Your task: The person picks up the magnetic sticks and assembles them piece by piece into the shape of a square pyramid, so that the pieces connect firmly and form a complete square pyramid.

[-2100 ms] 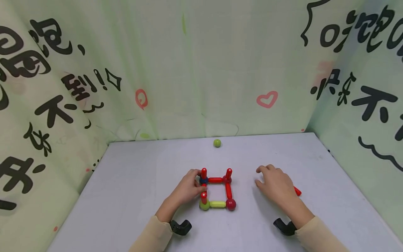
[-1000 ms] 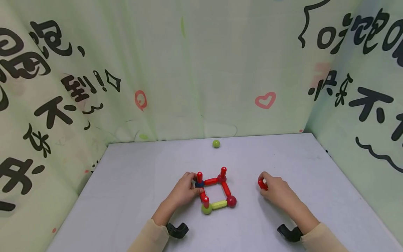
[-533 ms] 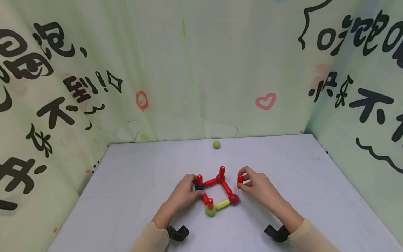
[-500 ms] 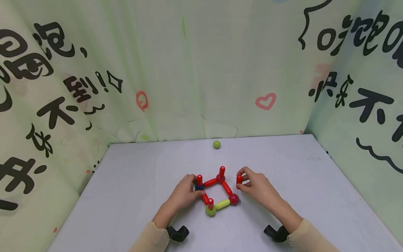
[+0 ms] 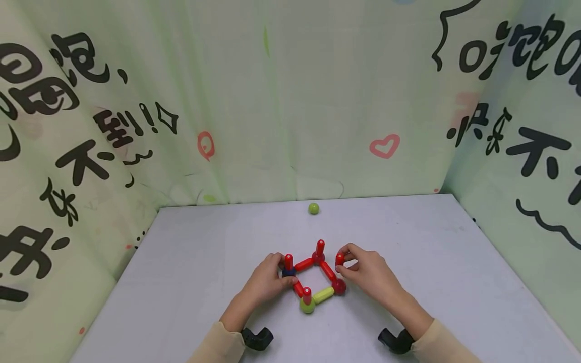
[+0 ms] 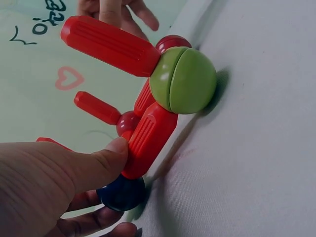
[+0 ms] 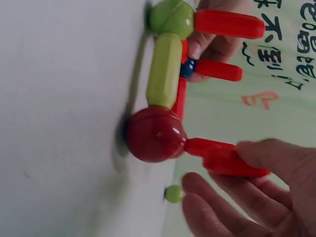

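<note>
A four-sided frame of rods and balls lies on the table: a blue ball point(image 5: 288, 273), a green ball point(image 5: 307, 305), a near red ball point(image 5: 339, 287) and a far red ball point(image 5: 318, 257). Its sides are red rods and one yellow-green rod point(image 7: 164, 70). Red rods stand up from the blue, green and far red balls. My left hand point(image 5: 265, 279) grips the blue corner, thumb against a red side rod point(image 6: 150, 140). My right hand point(image 5: 373, 272) pinches a loose red rod point(image 7: 234, 164) between thumb and fingers, held upright just above and behind the near red ball.
A loose green ball point(image 5: 313, 208) lies near the back edge of the white table point(image 5: 218, 237). Printed curtains point(image 5: 290, 101) enclose the back and both sides. Black wrist mounts point(image 5: 257, 339) hang at both cuffs, close over the tabletop.
My right hand has picked up the red rod from the table's right side and carried it left to the frame. My left hand has turned the frame, its front side swinging right.
</note>
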Demonstrator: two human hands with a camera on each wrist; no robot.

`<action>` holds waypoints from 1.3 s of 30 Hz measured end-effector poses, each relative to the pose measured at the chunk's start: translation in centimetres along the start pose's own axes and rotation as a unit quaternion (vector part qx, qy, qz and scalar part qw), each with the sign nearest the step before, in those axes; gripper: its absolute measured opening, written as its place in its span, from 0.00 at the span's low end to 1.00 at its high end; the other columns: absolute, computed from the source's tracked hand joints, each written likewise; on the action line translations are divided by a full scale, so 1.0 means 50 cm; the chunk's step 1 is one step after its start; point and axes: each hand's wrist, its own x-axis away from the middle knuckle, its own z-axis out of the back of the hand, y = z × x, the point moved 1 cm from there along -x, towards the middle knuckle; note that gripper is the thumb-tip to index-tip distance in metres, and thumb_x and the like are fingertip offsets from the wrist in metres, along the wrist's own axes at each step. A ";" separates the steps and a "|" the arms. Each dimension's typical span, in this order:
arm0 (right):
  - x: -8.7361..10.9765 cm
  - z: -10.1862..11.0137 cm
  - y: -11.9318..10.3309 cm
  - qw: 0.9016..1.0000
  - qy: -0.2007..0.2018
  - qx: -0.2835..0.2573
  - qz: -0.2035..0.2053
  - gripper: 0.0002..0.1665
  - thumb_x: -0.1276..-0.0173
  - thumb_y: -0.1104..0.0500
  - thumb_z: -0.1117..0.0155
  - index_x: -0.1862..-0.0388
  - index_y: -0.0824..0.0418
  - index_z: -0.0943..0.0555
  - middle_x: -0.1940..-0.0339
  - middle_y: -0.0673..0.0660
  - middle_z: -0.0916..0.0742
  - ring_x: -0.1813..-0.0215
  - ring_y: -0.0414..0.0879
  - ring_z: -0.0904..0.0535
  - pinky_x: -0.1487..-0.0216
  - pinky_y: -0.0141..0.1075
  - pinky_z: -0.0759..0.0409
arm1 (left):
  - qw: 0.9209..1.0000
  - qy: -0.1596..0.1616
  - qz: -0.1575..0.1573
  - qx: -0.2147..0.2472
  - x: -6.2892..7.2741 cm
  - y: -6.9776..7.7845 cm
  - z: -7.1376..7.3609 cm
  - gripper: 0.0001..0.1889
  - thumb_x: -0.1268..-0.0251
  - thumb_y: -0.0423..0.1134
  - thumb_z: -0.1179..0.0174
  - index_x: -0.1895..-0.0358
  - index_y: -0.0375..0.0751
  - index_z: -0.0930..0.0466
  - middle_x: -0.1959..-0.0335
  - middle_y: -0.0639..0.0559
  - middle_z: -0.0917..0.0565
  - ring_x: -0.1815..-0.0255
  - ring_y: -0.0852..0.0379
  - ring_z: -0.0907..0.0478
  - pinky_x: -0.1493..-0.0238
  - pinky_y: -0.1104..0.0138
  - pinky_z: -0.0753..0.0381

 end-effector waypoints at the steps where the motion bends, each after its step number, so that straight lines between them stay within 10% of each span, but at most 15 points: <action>1: 0.001 0.001 -0.002 1.000 -0.005 0.002 -0.001 0.14 0.37 0.59 0.23 0.54 0.54 0.18 0.57 0.54 0.09 0.61 0.45 0.12 0.61 0.40 0.14 | 1.000 0.000 0.002 0.000 0.000 0.000 0.000 0.23 0.39 0.44 0.25 0.46 0.37 0.23 0.58 0.49 0.23 0.64 0.56 0.28 0.64 0.66 0.25; 12: 0.003 -0.013 0.006 0.996 -0.080 0.036 -0.004 0.21 0.40 0.60 0.21 0.49 0.56 0.18 0.58 0.53 0.10 0.58 0.46 0.16 0.61 0.40 0.16 | 1.000 0.000 0.011 -0.014 0.008 0.002 0.003 0.23 0.41 0.46 0.24 0.49 0.39 0.24 0.60 0.50 0.23 0.65 0.55 0.28 0.65 0.66 0.26; 21: -0.009 -0.024 0.042 0.999 -0.051 -0.005 0.002 0.16 0.34 0.63 0.26 0.49 0.58 0.17 0.53 0.55 0.10 0.60 0.44 0.14 0.58 0.37 0.13 | 0.999 -0.025 0.008 -0.043 0.026 0.012 -0.002 0.23 0.46 0.54 0.22 0.65 0.46 0.27 0.75 0.55 0.25 0.74 0.58 0.27 0.73 0.67 0.30; 30: -0.008 -0.003 0.058 0.998 -0.065 0.003 0.001 0.16 0.33 0.62 0.28 0.48 0.58 0.19 0.55 0.53 0.13 0.61 0.43 0.19 0.58 0.36 0.16 | 0.989 -0.129 -0.044 -0.054 0.035 0.018 0.006 0.18 0.47 0.52 0.22 0.64 0.52 0.22 0.72 0.59 0.22 0.70 0.62 0.26 0.68 0.69 0.25; 39: 0.023 0.032 0.073 0.964 -0.245 -0.079 0.069 0.17 0.37 0.60 0.23 0.53 0.55 0.19 0.56 0.52 0.15 0.63 0.44 0.15 0.61 0.32 0.17 | 0.979 -0.150 -0.113 0.079 0.040 0.008 0.038 0.14 0.39 0.39 0.25 0.56 0.53 0.21 0.63 0.59 0.19 0.63 0.62 0.21 0.61 0.70 0.21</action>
